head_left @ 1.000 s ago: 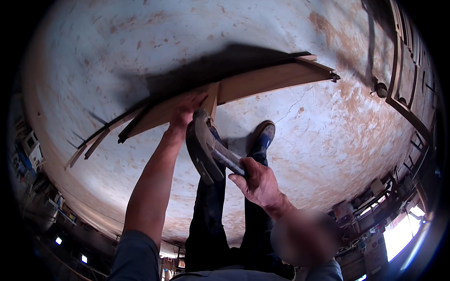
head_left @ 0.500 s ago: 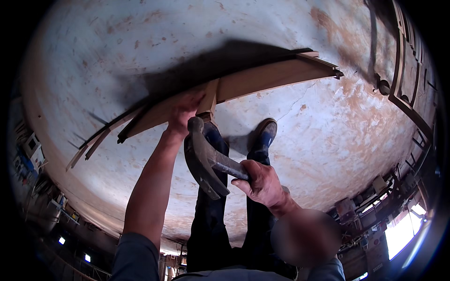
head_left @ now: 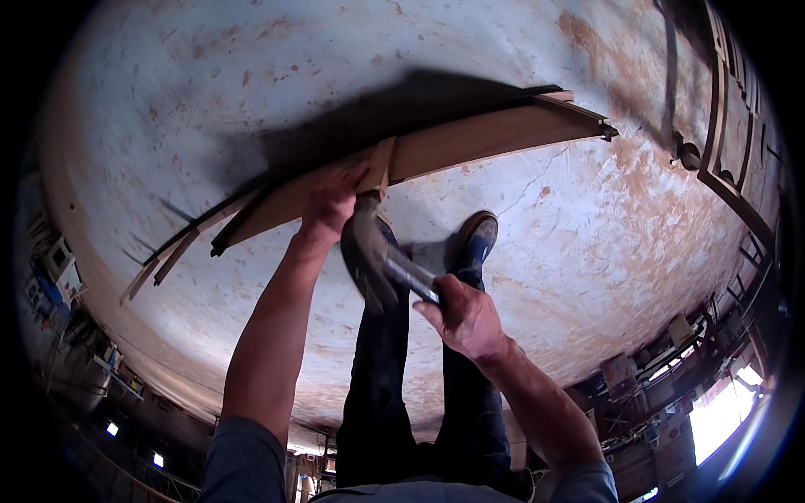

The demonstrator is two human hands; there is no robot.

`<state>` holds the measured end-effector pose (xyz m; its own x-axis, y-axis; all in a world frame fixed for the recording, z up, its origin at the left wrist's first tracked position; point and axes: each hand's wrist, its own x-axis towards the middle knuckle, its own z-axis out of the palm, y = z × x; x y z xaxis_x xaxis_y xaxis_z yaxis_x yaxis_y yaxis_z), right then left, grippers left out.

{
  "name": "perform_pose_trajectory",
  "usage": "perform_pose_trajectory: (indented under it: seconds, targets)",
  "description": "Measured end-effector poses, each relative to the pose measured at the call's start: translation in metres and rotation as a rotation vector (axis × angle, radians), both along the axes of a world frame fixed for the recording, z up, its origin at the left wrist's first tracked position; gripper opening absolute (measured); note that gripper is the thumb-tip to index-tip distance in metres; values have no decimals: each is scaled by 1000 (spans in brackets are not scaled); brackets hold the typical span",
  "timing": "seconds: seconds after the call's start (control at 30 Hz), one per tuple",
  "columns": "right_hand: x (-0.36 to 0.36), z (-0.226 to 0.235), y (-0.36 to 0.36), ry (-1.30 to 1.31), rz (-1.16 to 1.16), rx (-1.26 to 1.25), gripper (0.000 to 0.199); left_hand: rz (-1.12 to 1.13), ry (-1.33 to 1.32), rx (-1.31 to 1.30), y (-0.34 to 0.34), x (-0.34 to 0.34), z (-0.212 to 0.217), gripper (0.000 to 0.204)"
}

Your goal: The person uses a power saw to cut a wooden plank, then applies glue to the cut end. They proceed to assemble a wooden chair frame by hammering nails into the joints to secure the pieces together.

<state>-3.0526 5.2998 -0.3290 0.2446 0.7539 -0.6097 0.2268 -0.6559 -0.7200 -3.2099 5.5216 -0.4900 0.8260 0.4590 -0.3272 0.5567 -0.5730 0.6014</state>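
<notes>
My right hand (head_left: 466,320) is wrapped round the handle of a claw hammer (head_left: 366,251). The hammer's striking face is at the near end of a short wooden crosspiece (head_left: 381,168); whether they touch is hard to tell. That crosspiece sits across a long wooden panel assembly (head_left: 495,136), which stretches left and right over the floor. Just left of the crosspiece, my left hand (head_left: 331,204) grips the panel, its fingers partly hidden. The hammer head is slightly blurred.
Thin wooden strips (head_left: 178,251) stick out beyond the panel's left end. My legs and a boot (head_left: 480,226) are close below it. The floor (head_left: 587,243) is pale and stained. Dark lengths of frame (head_left: 738,201) stand at the right, with workshop clutter round the edges.
The hammer has swung forward, its head now up at the crosspiece's near end. My right forearm has straightened somewhat. My left hand stays on the panel, nearly unmoved.
</notes>
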Motion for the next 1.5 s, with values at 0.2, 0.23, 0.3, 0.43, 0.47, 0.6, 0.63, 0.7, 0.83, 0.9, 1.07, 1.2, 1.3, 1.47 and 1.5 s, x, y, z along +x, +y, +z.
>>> perform_pose_trajectory:
  seconds: [0.2,0.23,0.3,0.43,0.47,0.6,0.63,0.7,0.83,0.9,1.07,1.2,1.3,1.47,1.5]
  targets:
    - [3,-5,2,50,-44,45,45,-5,-55,51,-5,2,8,50]
    - [4,-7,2,66,-46,80,45,14,-51,57,-5,3,8,50]
    - [2,-14,7,32,-12,-57,45,-36,26,49,-4,4,7,56]
    - [-1,-12,12,43,-25,-68,43,-49,-24,-11,1,-2,-1,61]
    - [0,-11,11,44,-13,-36,42,-40,-91,-10,1,-6,-4,62]
    - [5,-8,7,60,-5,59,40,-60,43,125,-7,-6,-6,56]
    - [6,-8,8,64,-12,77,40,-56,45,124,-6,-2,-3,55]
    - [5,-17,6,47,8,37,40,-73,88,109,-3,1,-2,53]
    - [5,-14,13,49,-14,-96,40,-84,157,45,3,6,6,53]
    - [5,-13,12,32,-6,-37,40,-46,140,-7,3,10,11,53]
    - [9,-17,13,14,22,-65,40,-65,268,13,4,23,24,47]
    - [17,-8,13,25,45,-46,38,-18,138,17,2,21,27,42]
    - [41,9,28,109,37,-133,40,13,40,127,-7,5,14,44]
    - [97,-9,114,-195,374,-271,35,71,152,18,-8,17,25,33]
    - [102,-22,133,-254,433,-271,34,102,124,22,-8,17,24,31]
